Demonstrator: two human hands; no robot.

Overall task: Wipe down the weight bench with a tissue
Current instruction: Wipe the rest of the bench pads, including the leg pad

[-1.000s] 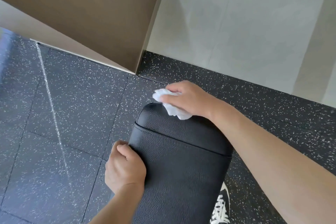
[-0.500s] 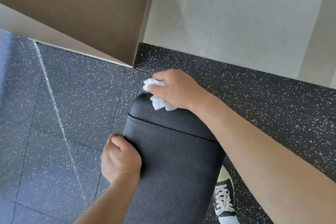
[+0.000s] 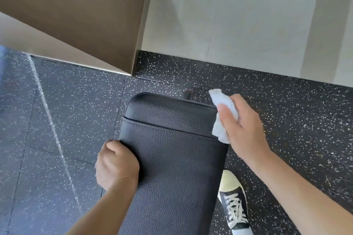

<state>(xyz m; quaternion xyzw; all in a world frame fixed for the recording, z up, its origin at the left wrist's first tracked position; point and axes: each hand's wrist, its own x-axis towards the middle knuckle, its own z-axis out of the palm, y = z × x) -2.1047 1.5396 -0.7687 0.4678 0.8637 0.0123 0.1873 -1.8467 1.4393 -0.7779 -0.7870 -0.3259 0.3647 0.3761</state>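
My right hand (image 3: 242,124) grips the crumpled white tissue (image 3: 222,115), fingers curled round it, pressing it against the far right corner of the black padded surface (image 3: 172,158). My left hand (image 3: 116,166) is curled into a fist, clasping the surface's left edge. My shoe (image 3: 234,200) stands on the speckled floor (image 3: 57,120).

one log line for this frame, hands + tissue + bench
left hand: grips bench left edge | right hand: holds tissue at far right corner of pad | shoe: on floor right of bench
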